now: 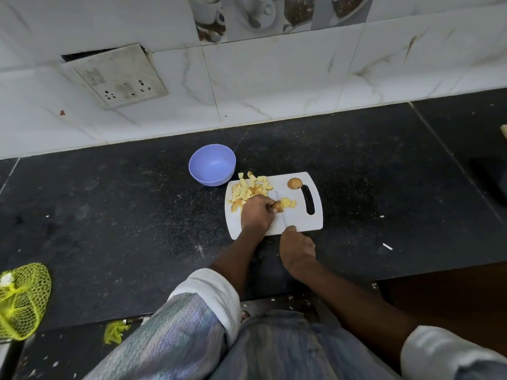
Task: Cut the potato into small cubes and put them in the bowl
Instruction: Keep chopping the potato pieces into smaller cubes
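Fingers [270,205] hold potato [278,206]; cubes [249,189] lie before bowl [212,164].

A pale yellow potato piece [279,206], brown skin showing, is lying mid-board on a white cutting board [299,218], with thin slices [288,202] resting just right of it. Small yellow cubes [248,189] are lying heaped at the board's far left corner. A brown potato end [294,183] is sitting near the handle slot. A lavender bowl [212,164] is standing just beyond that corner.
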